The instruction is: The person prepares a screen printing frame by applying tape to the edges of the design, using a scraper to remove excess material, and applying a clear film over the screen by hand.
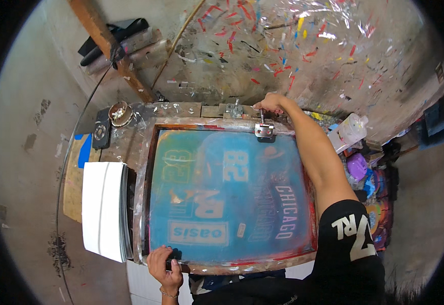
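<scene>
A wooden-framed printing screen (250, 203) with blue mesh lies in front of me, pale lettering showing in the mesh. My left hand (165, 267) grips the frame at its near left corner, fingers over the edge, beside a small black piece (175, 253). At the far edge, my right arm is stretched out and my right hand (271, 102) closes round the upright handle of a metal hinge clamp (264, 131), which sits on the frame's far rail. A second metal clamp (235, 109) stands left of it on the wooden bar behind the frame.
Left of the frame stands a stack of white sheets (104, 211). Behind it are a black phone-like device (101, 129) and a small round bowl (120, 114). On the right are a whitish plastic container (349, 133) and a purple tub (357, 166). A paint-marked wall (283, 56) rises behind.
</scene>
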### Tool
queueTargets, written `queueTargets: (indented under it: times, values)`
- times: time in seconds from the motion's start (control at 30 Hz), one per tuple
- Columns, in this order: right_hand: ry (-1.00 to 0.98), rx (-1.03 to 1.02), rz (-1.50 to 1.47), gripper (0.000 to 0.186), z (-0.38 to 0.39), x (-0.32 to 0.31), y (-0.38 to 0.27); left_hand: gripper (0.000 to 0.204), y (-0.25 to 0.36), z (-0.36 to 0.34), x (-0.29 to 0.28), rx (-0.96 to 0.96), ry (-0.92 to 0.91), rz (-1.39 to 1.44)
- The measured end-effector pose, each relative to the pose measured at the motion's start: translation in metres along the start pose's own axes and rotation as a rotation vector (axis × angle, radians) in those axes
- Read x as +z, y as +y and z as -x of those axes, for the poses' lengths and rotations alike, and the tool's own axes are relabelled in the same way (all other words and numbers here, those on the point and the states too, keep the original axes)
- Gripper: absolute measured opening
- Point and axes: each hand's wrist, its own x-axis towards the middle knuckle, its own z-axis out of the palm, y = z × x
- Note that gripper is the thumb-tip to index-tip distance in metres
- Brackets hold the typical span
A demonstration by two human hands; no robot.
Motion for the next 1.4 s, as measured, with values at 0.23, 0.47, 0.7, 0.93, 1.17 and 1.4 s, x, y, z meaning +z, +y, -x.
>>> queueTargets:
  times: [0.23, 0.47, 0.7, 0.93, 1.17, 1.4]
  values:
    - [0.202, 0.024, 0.218, 0.051, -0.021, 0.003, 0.024, 0.028, -0.003, 0.001, 0.019, 0.059, 0.087, -0.007]
    - [0.36, 0.199, 0.603, 0.042, -0.019, 0.016, -0.004, 0.025, 0.001, -0.005, 0.013, 0.062, 0.1, 0.024]
    - [0.413, 0.18, 0.526, 0.038, 0.014, 0.027, -0.073, 0.023, -0.007, -0.005, 0.0, 0.048, 0.171, -0.041]
    - [0.861, 0.066, 0.083, 0.037, 0.064, 0.056, 0.02, 0.04, 0.011, -0.004, -0.016, 0.25, -0.13, -0.043]
    - [0.391, -0.444, -0.441, 0.031, 0.345, 0.165, 0.049, 0.046, 0.009, 0.008, -0.033, 0.311, -0.375, -0.109]
    - [0.624, -0.217, -0.61, 0.021, 0.471, 0.187, 0.107, 0.043, 0.049, -0.024, -0.046, 0.393, -0.446, -0.081]
